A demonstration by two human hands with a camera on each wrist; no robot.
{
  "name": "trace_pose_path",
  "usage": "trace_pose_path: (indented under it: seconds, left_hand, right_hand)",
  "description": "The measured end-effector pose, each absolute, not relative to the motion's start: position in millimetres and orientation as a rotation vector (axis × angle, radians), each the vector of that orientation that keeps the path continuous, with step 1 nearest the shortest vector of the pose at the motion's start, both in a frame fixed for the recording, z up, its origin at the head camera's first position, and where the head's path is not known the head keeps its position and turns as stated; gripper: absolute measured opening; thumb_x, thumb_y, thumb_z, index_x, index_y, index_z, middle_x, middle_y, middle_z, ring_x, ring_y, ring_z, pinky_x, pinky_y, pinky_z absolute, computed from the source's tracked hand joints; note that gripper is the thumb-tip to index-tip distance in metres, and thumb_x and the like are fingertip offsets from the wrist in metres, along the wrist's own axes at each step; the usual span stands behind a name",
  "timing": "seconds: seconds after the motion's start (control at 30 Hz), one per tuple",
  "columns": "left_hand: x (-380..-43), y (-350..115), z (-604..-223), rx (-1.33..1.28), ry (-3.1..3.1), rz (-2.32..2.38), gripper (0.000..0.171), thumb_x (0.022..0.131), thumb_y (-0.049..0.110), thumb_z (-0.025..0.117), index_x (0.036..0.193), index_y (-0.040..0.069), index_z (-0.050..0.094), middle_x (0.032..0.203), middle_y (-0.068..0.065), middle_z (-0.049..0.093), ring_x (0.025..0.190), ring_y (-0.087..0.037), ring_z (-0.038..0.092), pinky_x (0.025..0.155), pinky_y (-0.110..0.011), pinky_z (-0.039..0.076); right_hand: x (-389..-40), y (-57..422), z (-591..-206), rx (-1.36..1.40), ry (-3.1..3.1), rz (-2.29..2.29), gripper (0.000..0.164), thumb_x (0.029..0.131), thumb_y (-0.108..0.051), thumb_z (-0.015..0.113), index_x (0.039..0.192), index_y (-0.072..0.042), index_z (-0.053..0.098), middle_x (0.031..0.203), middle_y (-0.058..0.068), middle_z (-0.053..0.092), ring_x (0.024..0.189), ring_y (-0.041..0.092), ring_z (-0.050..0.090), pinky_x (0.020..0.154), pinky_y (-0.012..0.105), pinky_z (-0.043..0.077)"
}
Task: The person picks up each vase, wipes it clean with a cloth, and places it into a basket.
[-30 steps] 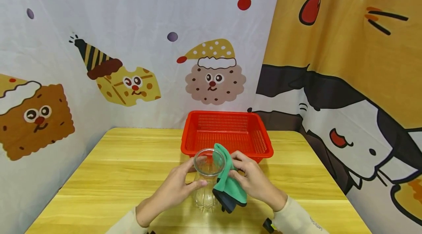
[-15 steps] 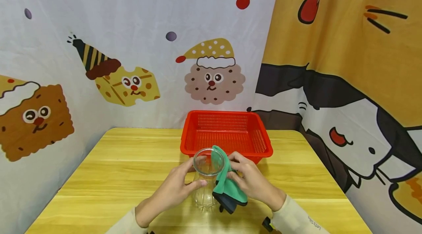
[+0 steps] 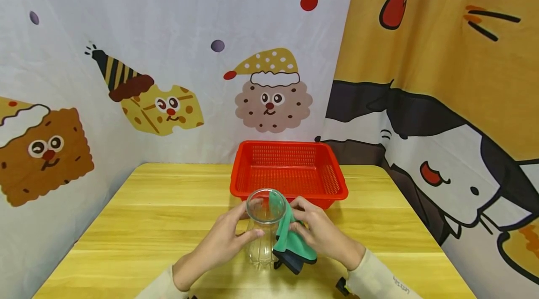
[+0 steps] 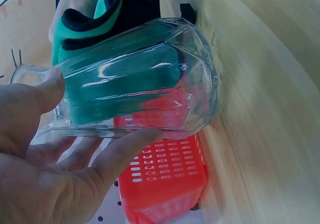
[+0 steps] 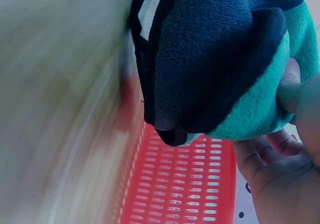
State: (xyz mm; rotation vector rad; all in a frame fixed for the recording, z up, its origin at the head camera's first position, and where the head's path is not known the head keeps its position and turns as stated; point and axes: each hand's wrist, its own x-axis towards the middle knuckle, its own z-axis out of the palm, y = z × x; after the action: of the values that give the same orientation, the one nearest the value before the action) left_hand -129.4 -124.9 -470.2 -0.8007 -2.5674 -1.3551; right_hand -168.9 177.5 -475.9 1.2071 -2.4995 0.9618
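Note:
A clear glass vase (image 3: 258,254) with a wide lip and fluted sides stands upright in front of me on the table. My left hand (image 3: 227,233) grips it from the left, thumb on the near side and fingers behind. My right hand (image 3: 324,231) pinches a cloth (image 3: 298,244), green on one face and dark on the other with black edging. The cloth lies against the vase's right side, its top near the lip. In the left wrist view, green shows through the glass (image 4: 140,78). Folds of the cloth (image 5: 200,58) hide part of the right fingers.
Just behind the vase sits a red perforated plastic basket (image 3: 242,168) on the wood-grain table (image 3: 168,210). Printed cartoon curtains (image 3: 177,23) hang close behind the table and along both sides.
The cloth's top edge has slipped a little lower along the vase's lip, and its hanging corner has shifted slightly right. My left hand keeps its hold on the vase, nearly still.

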Motion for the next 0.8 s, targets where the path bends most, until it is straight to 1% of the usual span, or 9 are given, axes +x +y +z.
trace_pose_path:
  seconds: [0.3, 0.5, 0.7, 0.8]
  left_hand:
    - [-128.6, -125.0, -469.4, -0.797, -2.574, -1.364, 0.069, 0.107, 0.036, 0.085, 0.168, 0.017, 0.058, 0.155, -0.01, 0.077, 0.136, -0.038, 0.08, 0.118, -0.07, 0.062]
    - [-128.1, -124.8, -469.0, -0.787, -2.584, -1.38, 0.069, 0.108, 0.037, 0.084, 0.168, 0.017, 0.057, 0.156, -0.009, 0.077, 0.138, -0.037, 0.079, 0.118, -0.07, 0.062]
    - [-128.4, -123.8, -469.3, -0.768, -2.597, -1.39, 0.069, 0.108, 0.035, 0.086, 0.169, 0.018, 0.057, 0.156, -0.006, 0.077, 0.138, -0.033, 0.079, 0.12, -0.067, 0.062]
    - [-128.3, -123.3, -469.9, -0.77, -2.593, -1.384, 0.069, 0.108, 0.034, 0.086, 0.169, 0.019, 0.057, 0.155, -0.005, 0.077, 0.137, -0.033, 0.079, 0.12, -0.065, 0.063]
  right_hand:
    - [-169.4, 179.6, -482.7, 1.225, -2.545, 0.898, 0.008, 0.103, -0.01, 0.086, 0.111, -0.014, 0.086, 0.123, -0.001, 0.07, 0.104, 0.005, 0.071, 0.088, 0.022, 0.068]
    - [-170.2, 180.6, -483.7, 1.234, -2.6, 0.899, 0.005, 0.105, -0.009, 0.085, 0.108, -0.013, 0.086, 0.121, -0.001, 0.07, 0.102, 0.003, 0.07, 0.086, 0.02, 0.067]
    - [-170.2, 182.7, -484.9, 1.256, -2.632, 0.86, 0.009, 0.105, -0.012, 0.084, 0.113, -0.01, 0.087, 0.118, -0.001, 0.07, 0.101, 0.003, 0.07, 0.084, 0.019, 0.067]
    - [-170.1, 183.0, -485.9, 1.262, -2.645, 0.844, 0.004, 0.106, -0.013, 0.084, 0.109, -0.011, 0.087, 0.117, 0.0, 0.07, 0.1, 0.003, 0.07, 0.082, 0.018, 0.066]
